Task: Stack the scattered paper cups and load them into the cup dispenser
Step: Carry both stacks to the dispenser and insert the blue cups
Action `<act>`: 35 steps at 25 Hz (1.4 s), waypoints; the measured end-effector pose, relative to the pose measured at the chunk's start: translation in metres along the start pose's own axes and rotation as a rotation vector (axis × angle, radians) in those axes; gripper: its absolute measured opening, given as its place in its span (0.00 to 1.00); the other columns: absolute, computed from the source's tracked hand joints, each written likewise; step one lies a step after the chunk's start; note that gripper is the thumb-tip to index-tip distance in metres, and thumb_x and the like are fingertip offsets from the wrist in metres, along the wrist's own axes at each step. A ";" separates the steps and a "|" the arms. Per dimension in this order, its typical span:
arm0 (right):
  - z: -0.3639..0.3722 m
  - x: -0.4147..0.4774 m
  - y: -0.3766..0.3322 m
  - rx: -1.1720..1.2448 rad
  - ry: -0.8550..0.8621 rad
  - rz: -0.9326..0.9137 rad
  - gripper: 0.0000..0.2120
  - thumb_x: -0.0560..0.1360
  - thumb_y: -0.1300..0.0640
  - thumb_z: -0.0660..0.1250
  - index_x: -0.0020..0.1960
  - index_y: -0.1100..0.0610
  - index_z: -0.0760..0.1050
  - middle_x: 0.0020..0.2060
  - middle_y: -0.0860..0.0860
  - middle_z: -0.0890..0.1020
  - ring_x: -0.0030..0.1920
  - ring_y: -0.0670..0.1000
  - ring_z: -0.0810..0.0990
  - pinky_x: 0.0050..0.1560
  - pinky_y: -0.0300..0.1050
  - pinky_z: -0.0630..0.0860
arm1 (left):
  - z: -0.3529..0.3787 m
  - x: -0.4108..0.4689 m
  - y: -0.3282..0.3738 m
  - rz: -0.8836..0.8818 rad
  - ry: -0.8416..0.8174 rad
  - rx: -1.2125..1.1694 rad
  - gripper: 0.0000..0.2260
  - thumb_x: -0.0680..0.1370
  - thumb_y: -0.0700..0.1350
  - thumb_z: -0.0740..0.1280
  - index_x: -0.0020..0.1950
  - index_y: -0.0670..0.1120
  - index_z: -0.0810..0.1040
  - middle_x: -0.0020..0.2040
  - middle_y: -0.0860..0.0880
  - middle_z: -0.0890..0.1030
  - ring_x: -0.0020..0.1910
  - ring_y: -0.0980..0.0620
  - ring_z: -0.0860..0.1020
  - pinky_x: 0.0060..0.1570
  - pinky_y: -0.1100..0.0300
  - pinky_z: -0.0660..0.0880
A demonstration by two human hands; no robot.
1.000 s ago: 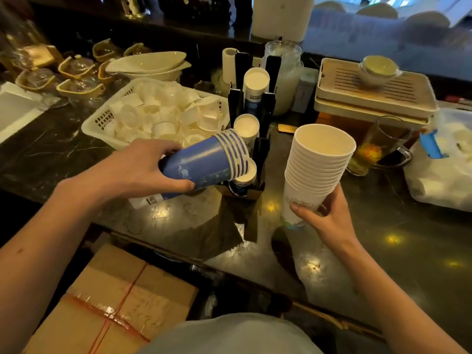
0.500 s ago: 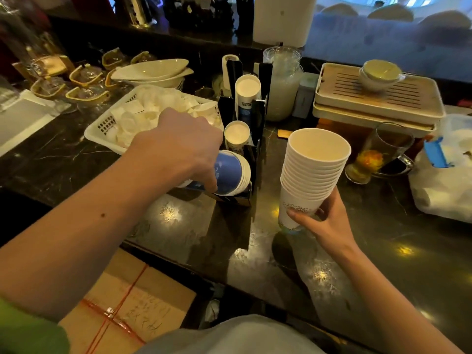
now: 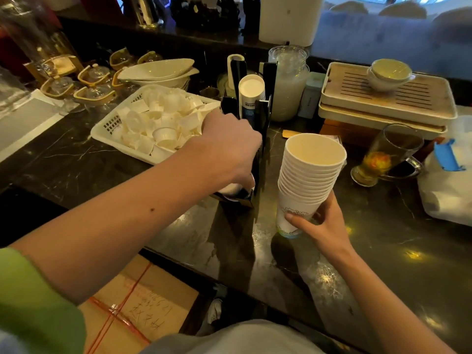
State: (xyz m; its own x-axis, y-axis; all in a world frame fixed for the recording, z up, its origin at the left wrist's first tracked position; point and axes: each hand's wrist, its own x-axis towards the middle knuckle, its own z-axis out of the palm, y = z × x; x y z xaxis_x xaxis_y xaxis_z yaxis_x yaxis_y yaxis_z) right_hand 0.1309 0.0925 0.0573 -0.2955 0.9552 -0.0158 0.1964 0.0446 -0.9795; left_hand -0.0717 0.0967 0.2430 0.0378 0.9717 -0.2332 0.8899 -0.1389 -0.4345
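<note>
The right hand (image 3: 322, 227) is wrapped around the lowest cup of a stack of white paper cups (image 3: 307, 180), thumb across the printed front and the other fingers curled behind, so the grip is closed firmly on the stack. The stack stands nearly upright, leaning a little to the right at the top, its open mouth facing up; its base sits at or just above the dark marble counter (image 3: 383, 251), and contact cannot be made out. The right forearm runs in from the lower right corner, wrist bent slightly upward.

The left hand (image 3: 231, 146) reaches forward and down, palm turned downward, knuckles up, covering the lower slot of the black cup dispenser (image 3: 258, 139). Its fingers fold over something white and rounded at the dispenser's base, probably a cup end; the hand hides most of it, so whether the fingers are truly clamped on it cannot be told. The left forearm stretches diagonally from the lower left, bare to a green sleeve (image 3: 33, 302) at the edge.

In the dispenser's upper slot, a stack of cups (image 3: 251, 95) with a white end and blue print is already loaded, tilted toward the camera. Just left of the dispenser sits a white plastic basket (image 3: 107, 126) heaped with small white containers. To the right of the held stack stand a glass mug (image 3: 385, 154) and, behind it, a slatted tray (image 3: 383, 98) bearing small bowls. A cardboard box (image 3: 138, 307) lies below the counter edge.
</note>
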 end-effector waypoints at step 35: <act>0.004 0.003 -0.067 -0.091 -0.163 -0.107 0.45 0.62 0.38 0.75 0.75 0.44 0.59 0.62 0.37 0.76 0.64 0.42 0.76 0.62 0.52 0.76 | 0.115 -0.021 0.002 0.314 0.562 -1.205 0.58 0.66 0.59 0.77 0.79 0.52 0.37 0.81 0.46 0.38 0.81 0.53 0.40 0.78 0.63 0.46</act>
State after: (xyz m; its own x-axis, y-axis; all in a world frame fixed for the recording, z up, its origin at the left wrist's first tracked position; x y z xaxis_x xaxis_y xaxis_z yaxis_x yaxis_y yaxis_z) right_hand 0.1128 0.0912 0.1216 -0.4654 0.8838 0.0475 0.2371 0.1763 -0.9554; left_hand -0.1230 0.0543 0.1473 0.2309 0.9166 0.3264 0.6399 -0.3958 0.6587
